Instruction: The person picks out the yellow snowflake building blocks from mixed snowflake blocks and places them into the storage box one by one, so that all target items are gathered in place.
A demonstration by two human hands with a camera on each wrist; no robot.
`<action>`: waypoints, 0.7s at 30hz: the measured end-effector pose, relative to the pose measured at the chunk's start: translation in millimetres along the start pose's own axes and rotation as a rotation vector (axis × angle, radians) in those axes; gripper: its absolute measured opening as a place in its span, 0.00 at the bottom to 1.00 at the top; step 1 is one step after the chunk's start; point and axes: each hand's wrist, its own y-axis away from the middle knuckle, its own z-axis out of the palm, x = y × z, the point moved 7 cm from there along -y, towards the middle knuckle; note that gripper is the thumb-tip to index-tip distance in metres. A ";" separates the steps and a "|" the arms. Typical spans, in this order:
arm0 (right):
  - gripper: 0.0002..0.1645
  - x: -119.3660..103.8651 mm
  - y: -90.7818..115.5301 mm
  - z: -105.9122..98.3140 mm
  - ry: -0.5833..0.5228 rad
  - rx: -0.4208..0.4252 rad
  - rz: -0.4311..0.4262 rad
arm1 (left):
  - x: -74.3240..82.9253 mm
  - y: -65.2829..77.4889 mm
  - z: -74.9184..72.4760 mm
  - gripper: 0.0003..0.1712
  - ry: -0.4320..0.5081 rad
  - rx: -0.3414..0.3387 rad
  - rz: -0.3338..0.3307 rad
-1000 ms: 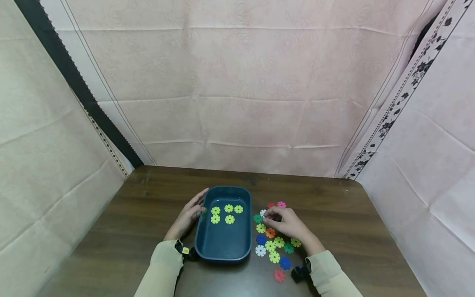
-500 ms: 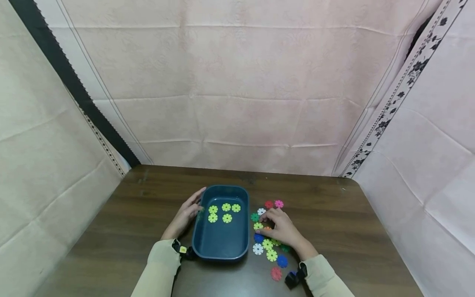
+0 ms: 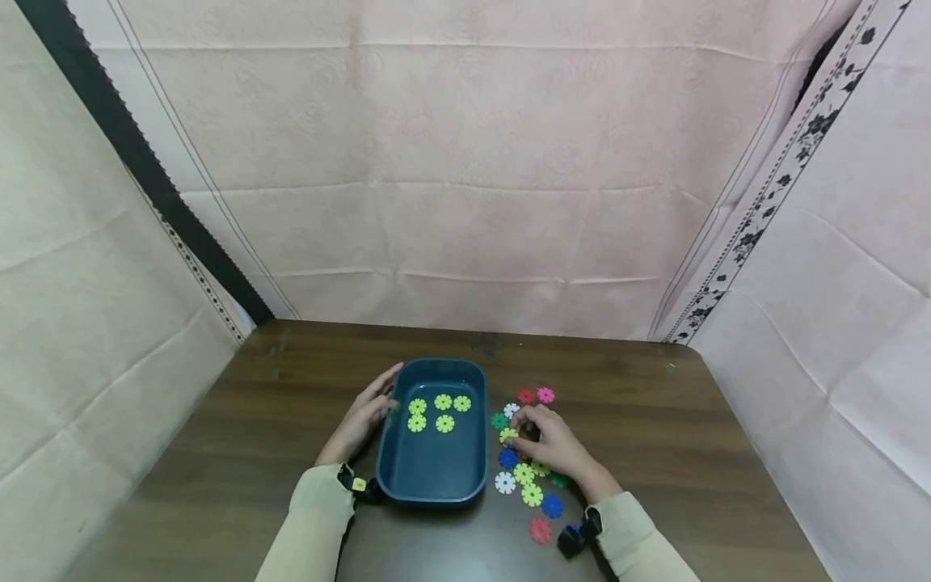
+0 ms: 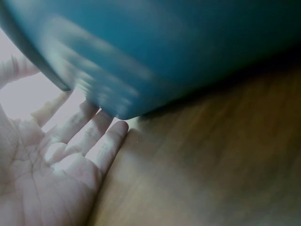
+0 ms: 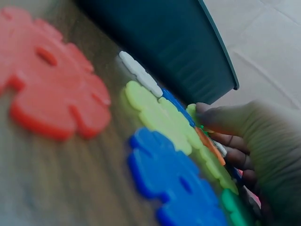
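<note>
My left hand [image 3: 366, 420] holds the left side of a dark blue tray [image 3: 432, 477], thumb at the rim and fingertips [image 4: 115, 132] against the outer wall. Inside the tray lie several yellow-green flower-shaped discs [image 3: 444, 423], toward its far half. Right of the tray, my right hand [image 3: 554, 443] pinches another yellow-green flower-shaped disc [image 3: 507, 436] between thumb and index finger, low over the table. In the right wrist view the thumb covers part of that disc [image 5: 191, 112]. An orange disc [image 5: 209, 146] lies under the hand.
More slotted discs lie on the wooden table [image 3: 291, 420] around the right hand: a white one [image 3: 505, 483], a blue one [image 3: 552, 506], a red one [image 3: 540, 530] and a pink one [image 3: 545, 394]. Pale cloth [image 3: 465, 202] hangs behind the table and at both sides.
My right hand has come nearer from the white disc at the far end and closed its thumb and finger on the yellow-green disc. The left hand and tray have stayed in place.
</note>
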 end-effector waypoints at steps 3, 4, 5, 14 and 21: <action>0.11 1.2 0.5 -0.9 -0.036 0.019 -0.007 | -1.3 -1.1 -0.4 0.35 -0.007 -0.005 0.002; 0.10 1.9 0.4 -1.0 -0.042 0.024 -0.008 | -1.5 -1.0 -0.5 0.36 -0.007 -0.006 0.003; 0.10 2.1 0.3 -1.2 -0.045 0.029 -0.011 | -1.5 -1.0 -0.6 0.36 -0.008 -0.007 0.003; 0.07 0.0 -0.5 -3.1 -0.068 0.054 -0.034 | -0.8 -0.6 -1.3 0.36 -0.016 -0.002 0.006; 0.06 -1.6 -0.1 -4.0 -0.070 0.059 -0.048 | -1.2 -1.6 -0.9 0.36 -0.014 -0.001 0.000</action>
